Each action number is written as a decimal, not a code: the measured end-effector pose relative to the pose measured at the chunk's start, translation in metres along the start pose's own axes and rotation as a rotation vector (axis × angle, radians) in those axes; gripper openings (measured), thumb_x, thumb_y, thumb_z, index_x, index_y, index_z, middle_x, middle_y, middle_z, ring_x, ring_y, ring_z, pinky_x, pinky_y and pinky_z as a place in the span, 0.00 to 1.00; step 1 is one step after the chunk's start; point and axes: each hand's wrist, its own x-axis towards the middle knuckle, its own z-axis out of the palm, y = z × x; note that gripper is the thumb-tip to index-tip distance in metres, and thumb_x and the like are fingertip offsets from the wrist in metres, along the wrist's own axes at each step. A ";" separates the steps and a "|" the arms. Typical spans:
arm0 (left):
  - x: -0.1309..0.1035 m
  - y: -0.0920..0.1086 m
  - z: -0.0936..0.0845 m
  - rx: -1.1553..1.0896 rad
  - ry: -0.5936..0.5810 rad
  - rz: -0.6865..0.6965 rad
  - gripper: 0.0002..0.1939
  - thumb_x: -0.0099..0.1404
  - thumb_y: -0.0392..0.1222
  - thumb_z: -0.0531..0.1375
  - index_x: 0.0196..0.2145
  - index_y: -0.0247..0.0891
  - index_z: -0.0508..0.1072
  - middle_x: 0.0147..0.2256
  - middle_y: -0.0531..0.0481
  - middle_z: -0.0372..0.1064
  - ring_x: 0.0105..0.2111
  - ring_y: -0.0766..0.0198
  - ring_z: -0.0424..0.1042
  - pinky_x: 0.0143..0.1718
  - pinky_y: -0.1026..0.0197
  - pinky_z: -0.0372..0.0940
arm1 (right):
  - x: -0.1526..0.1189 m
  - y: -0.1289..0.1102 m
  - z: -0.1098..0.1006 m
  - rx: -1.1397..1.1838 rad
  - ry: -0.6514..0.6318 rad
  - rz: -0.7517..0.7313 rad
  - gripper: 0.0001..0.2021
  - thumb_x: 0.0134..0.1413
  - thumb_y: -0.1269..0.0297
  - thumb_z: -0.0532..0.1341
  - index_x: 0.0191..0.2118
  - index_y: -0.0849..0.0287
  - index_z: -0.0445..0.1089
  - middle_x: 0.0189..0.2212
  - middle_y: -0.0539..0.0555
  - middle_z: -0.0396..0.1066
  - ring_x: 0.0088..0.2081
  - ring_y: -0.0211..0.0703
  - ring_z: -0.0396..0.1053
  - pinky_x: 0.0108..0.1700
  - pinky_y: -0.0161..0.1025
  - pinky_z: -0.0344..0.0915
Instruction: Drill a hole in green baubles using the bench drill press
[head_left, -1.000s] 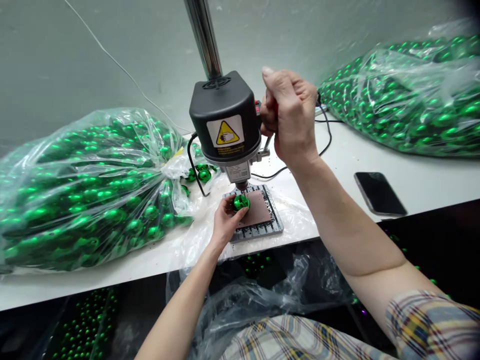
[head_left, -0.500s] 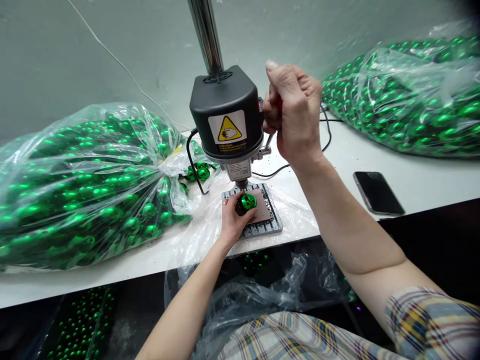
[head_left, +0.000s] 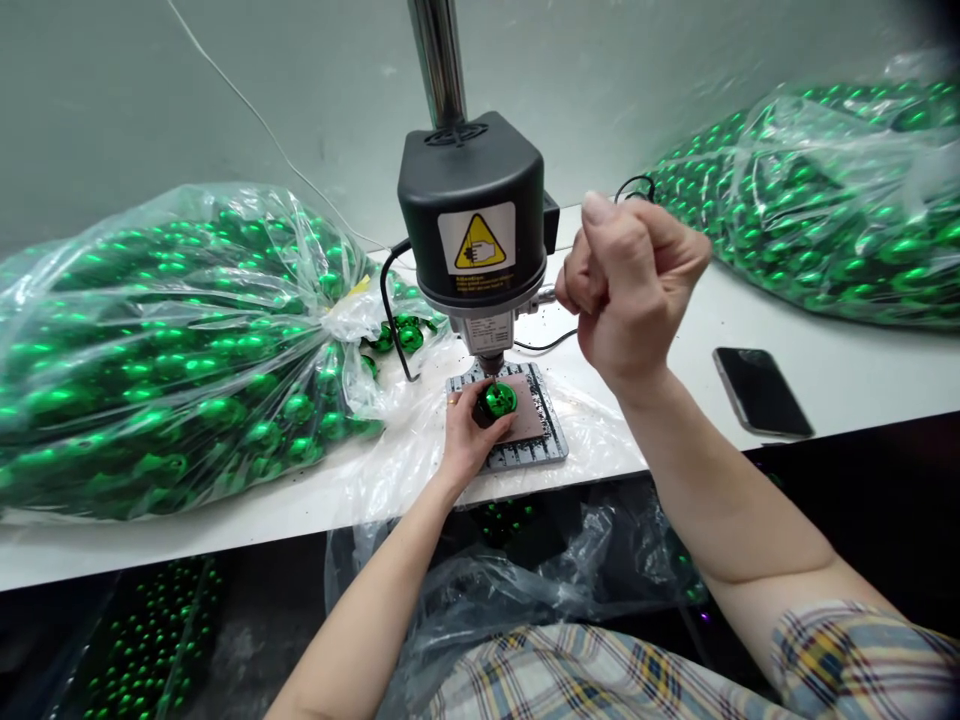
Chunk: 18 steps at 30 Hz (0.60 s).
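Note:
My left hand (head_left: 471,432) has its thumb and fingers round a shiny green ball (head_left: 501,398), which sits on a pinkish-brown pad (head_left: 530,412) over the slotted metal base (head_left: 553,440). Straight above the ball is the chuck of a black bench drill press (head_left: 474,200), its thin bit at the top of the ball; whether it has gone in I cannot tell. My right hand (head_left: 634,285) is closed round the end of the drill press's feed lever (head_left: 547,294), and its fingers hide the grip. Dark shavings lie scattered over the base.
A big clear bag of green balls (head_left: 172,360) fills the left of the white table (head_left: 300,498), with some loose green balls (head_left: 409,335) by its mouth. Another full bag (head_left: 840,210) stands back right. A phone (head_left: 761,390) lies near the front edge. Clear plastic sheeting (head_left: 517,590) hangs in front.
My right hand has swung down and to the right, bringing the feed lever with it. The left hand still holds the green ball on the pad. The camera view has shifted slightly.

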 end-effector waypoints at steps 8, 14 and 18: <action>0.000 0.000 -0.001 0.024 -0.006 0.036 0.29 0.56 0.40 0.74 0.55 0.43 0.75 0.46 0.45 0.73 0.51 0.50 0.70 0.56 0.49 0.66 | -0.030 0.019 -0.018 -0.061 -0.015 -0.182 0.30 0.60 0.60 0.63 0.18 0.59 0.43 0.14 0.45 0.40 0.16 0.30 0.43 0.22 0.40 0.44; 0.000 0.001 -0.001 0.020 0.001 0.032 0.28 0.56 0.41 0.74 0.54 0.43 0.75 0.47 0.45 0.74 0.52 0.50 0.69 0.56 0.49 0.65 | -0.044 0.033 -0.032 -0.104 -0.073 -0.282 0.29 0.59 0.62 0.63 0.15 0.58 0.44 0.12 0.45 0.43 0.15 0.32 0.46 0.21 0.41 0.51; 0.000 0.003 -0.001 0.028 -0.010 0.035 0.28 0.57 0.41 0.73 0.55 0.42 0.75 0.47 0.45 0.74 0.52 0.50 0.69 0.56 0.49 0.65 | -0.045 0.040 -0.037 -0.026 -0.137 -0.418 0.24 0.56 0.71 0.60 0.17 0.58 0.45 0.12 0.44 0.43 0.15 0.33 0.45 0.20 0.40 0.52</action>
